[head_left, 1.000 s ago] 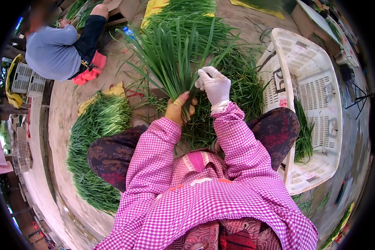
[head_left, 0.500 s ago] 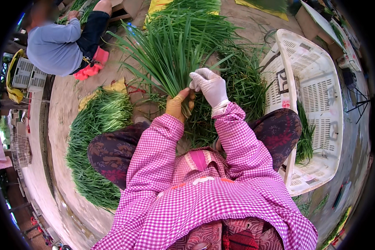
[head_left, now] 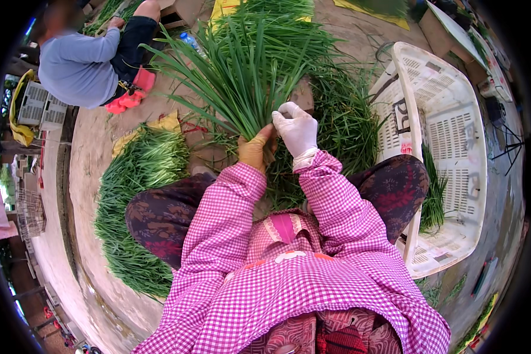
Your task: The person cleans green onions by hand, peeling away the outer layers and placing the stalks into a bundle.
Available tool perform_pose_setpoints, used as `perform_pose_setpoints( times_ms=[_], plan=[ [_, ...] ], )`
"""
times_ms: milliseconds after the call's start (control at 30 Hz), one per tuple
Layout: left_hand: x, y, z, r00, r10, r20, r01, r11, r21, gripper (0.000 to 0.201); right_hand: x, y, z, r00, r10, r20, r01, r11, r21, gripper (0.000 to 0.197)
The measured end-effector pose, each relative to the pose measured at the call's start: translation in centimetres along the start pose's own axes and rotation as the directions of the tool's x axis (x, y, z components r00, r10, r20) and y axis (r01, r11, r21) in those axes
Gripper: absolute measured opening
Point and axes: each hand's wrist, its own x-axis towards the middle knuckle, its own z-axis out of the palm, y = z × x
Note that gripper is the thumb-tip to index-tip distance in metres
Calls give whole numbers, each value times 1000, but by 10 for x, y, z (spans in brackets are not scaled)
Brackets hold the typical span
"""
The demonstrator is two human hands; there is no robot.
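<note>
One bunch of green leaves (head_left: 239, 88) is held in front of the body, above the ground, between the two forearms. The bunch is gripped near its stem end by the left hand (head_left: 253, 152), on which a yellowish glove is worn; the fingers are wrapped around the stems and the thumb is laid across them. The blades are long, narrow, flat and pointed, deep green with lighter streaks where light is caught. They are gathered tightly at the grip and fanned out away from the body; several outer blades are bent toward the left. The stem ends are largely hidden by the glove; a paler, brownish tint is seen just below it.

The right hand (head_left: 298, 130), gloved in white, is placed just beside the bunch on its right. Its fingers are curled, with the index finger bowed toward the thumb; whether a blade is pinched there cannot be told.

Loose, tangled leaves (head_left: 348, 112) are spread on the ground beyond the right hand. A dense heap (head_left: 138, 200), pale at one end, is laid to the left, beside the knee. At the right, a white slatted crate (head_left: 454, 138) is seen tipped, with greens (head_left: 433, 197) contained in it.
</note>
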Motion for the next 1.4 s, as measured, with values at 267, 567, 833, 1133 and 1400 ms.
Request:
perform_pose_setpoints(
  times_ms=[267, 567, 833, 1133, 1400],
  plan=[
    [0, 0, -2, 998, -11, -58, 13, 999, 36, 21, 7, 1, -9, 958, 121, 259, -193, 942, 275, 21],
    [-2, -5, -3, 997, 39, -67, -31, 992, 124, 16, 2, -3, -1, 994, 47, 100, -34, 991, -126, 33],
    [-8, 2, -1, 998, -30, 58, 28, 999, 37, 18, 6, -6, -11, 956, 158, 249, -220, 945, 244, 23],
    [2, 6, -8, 984, -76, 159, 105, 978, -182, 23, 3, -12, -11, 982, 77, 173, -136, 923, 359, 19],
    [12, 25, -11, 989, -145, 11, 141, 936, -323, 16, -5, -26, -16, 909, -207, 362, 37, 905, 423, 10]
  ],
)
